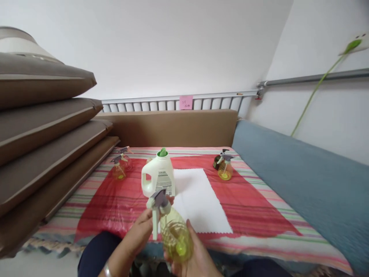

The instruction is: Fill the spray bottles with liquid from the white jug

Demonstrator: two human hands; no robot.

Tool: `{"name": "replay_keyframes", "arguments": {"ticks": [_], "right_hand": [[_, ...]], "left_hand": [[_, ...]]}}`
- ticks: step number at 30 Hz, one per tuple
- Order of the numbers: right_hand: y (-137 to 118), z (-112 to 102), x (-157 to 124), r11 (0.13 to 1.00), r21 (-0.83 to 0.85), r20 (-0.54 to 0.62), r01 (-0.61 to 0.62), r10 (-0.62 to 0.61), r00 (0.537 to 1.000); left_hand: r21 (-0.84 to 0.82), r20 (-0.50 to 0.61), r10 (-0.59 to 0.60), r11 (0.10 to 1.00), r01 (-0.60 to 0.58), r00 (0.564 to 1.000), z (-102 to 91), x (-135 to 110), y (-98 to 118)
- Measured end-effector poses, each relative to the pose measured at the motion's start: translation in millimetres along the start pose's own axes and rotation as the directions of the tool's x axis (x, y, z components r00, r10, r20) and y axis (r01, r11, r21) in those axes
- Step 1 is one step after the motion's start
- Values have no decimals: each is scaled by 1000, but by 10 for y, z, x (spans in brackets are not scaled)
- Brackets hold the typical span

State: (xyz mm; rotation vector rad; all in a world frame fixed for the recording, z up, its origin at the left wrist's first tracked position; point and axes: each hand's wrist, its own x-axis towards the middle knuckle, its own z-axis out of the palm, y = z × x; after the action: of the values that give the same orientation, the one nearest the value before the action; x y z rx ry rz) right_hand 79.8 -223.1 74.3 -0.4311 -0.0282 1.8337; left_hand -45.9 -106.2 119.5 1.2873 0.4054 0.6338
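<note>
Two hands share one spray bottle (pixel 175 239) at the bottom centre of the frame: the left hand (pixel 142 227), with a bracelet at its wrist, has its fingers wrapped about the neck just below the sprayer head, and the right hand (pixel 194 252) is curled around the lower body, thumb up along the side. The bottle leans, its grey and pale green head toward the left, and yellow-green liquid shows through its clear, patterned wall; how full it is cannot be told. Just beyond, at the centre, a white jug (pixel 161 177) stands upright with its handle to the left and a green fitting in its mouth; its opaque wall hides what is inside. Beside it lies a white sheet (pixel 198 204) with zigzag edges, over a red sheet (pixel 253 207) on a striped cloth (pixel 291 196). Right of centre, a second spray bottle (pixel 225 171) holds some yellow liquid low down, next to a dark pump bottle (pixel 216 162) whose contents do not show. Left of centre, another spray bottle (pixel 118 171) has a little yellow liquid at its base, and a clear one (pixel 127 163) stands close behind it, its contents unclear.
</note>
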Motion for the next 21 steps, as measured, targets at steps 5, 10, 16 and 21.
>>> {"name": "replay_keyframes", "arguments": {"ticks": [5,10,16,21], "right_hand": [[84,23,5,998,-42,-11,-47,46,999],[156,68,40,963,-91,-158,253,-264,951],[134,56,36,958,-59,-159,282,-288,944],[129,56,25,950,-104,-183,294,-309,933]], "left_hand": [[-115,33,54,992,-50,998,155,23,188],[-63,-273,140,985,-163,952,265,44,4],[-168,-238,54,981,-96,970,312,32,86],[-197,-345,67,970,-142,936,220,122,0]]}}
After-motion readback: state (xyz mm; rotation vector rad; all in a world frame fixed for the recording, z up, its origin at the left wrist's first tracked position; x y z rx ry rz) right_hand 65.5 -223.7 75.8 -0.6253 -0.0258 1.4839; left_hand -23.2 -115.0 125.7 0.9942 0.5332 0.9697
